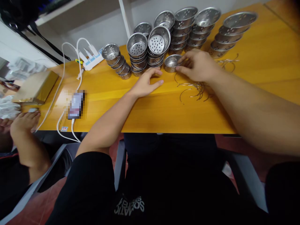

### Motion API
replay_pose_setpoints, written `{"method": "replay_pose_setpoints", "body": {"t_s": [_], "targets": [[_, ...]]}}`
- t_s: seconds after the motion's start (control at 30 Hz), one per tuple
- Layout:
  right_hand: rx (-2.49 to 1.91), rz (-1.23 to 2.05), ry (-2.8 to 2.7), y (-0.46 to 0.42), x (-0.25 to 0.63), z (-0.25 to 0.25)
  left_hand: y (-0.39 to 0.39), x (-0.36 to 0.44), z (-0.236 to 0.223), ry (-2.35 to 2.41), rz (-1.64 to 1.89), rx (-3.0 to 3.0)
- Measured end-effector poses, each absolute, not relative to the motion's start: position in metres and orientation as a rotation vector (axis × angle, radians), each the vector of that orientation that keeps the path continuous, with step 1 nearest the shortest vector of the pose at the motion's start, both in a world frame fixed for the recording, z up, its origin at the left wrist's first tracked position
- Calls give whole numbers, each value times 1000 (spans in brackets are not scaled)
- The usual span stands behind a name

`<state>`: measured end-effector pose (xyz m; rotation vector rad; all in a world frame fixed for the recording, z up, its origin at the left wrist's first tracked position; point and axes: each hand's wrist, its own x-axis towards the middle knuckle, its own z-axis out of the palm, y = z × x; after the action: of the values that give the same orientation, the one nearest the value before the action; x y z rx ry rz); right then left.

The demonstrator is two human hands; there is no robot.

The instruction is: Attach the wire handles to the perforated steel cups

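A single shallow metal strainer cup [170, 67] sits upright on the table. My right hand [198, 66] pinches its right side between thumb and fingers. My left hand [147, 83] is open and holds nothing, with thumb and fingers apart just left of the cup, in front of the stacks. Below my right hand lies a loose heap of thin curved metal wires [198, 91], and more wires [229, 63] lie farther right. Behind the hands stand several stacks of perforated metal cups, among them a short stack [137, 59] and a taller one [179, 39].
A leaning stack of cups [226, 39] stands at the right. To the left are a phone [77, 104] on a white cable, a power strip [93, 59] and a cardboard box [38, 87]. Another person's hand [24, 122] rests at the table's left end.
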<state>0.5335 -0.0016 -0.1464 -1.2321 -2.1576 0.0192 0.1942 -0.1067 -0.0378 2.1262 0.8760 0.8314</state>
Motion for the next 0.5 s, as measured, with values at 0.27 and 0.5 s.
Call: {"method": "replay_pose_setpoints", "body": {"t_s": [0.27,0.5], "targets": [[-1161,-57,-2094,-8,509,-136,-111,195,-34,868,835,2135],[-1175,-35,-2110,-4,504,-140,-115,195,-30,871,829,2118]]}}
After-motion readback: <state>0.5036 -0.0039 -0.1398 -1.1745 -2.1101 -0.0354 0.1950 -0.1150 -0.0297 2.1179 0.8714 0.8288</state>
